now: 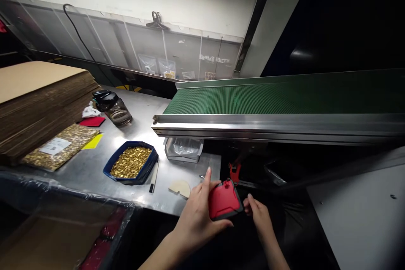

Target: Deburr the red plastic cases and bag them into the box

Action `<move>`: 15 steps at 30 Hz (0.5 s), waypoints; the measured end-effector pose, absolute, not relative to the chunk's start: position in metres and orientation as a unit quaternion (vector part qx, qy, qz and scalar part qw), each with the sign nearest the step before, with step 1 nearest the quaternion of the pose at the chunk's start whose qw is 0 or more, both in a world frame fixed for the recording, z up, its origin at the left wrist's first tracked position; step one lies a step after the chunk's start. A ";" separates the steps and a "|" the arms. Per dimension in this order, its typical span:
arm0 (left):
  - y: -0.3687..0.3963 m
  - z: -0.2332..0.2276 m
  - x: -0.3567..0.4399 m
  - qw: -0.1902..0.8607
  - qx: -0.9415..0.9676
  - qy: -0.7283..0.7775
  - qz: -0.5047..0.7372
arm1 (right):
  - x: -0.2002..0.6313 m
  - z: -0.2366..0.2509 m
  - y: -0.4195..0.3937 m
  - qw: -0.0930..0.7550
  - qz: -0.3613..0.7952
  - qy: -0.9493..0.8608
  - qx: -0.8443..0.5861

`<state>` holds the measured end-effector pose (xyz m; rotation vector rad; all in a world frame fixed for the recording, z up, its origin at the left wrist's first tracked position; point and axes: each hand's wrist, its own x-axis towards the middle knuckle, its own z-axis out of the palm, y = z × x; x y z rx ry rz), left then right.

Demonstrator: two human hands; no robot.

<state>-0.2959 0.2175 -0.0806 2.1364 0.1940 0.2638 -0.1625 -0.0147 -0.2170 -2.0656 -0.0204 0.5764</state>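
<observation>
My left hand grips a flat, squarish red case with a dark grey border, thumb along its lower edge and index finger pointing up beyond it. A cluster of small dark holes or dots marks the case's top. Just off its right edge is my right hand, fingers curled together with the thumb up; whatever they pinch, if anything, is hidden. To the left of the hands, a cream-coloured disc piece with a notch lies on the metal table.
A blue tray holds many small brass-coloured parts; a cutter-like tool lies beside it. Behind are a green conveyor belt, a clear bin and a bottle. Stacked cardboard and a bag of brass parts sit left.
</observation>
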 end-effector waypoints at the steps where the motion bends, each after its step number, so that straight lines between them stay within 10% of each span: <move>1: 0.210 -0.092 -0.303 0.478 0.871 0.083 0.082 | -0.175 -0.206 -0.008 0.510 0.268 -0.023 -0.817; 8: 0.191 -0.139 -0.353 0.476 0.873 0.107 0.004 | -0.230 -0.146 0.030 0.641 0.492 -0.130 -0.574; 15: 0.221 -0.136 -0.376 0.821 0.503 0.260 -0.076 | -0.215 -0.135 0.061 0.565 0.650 -0.194 -0.470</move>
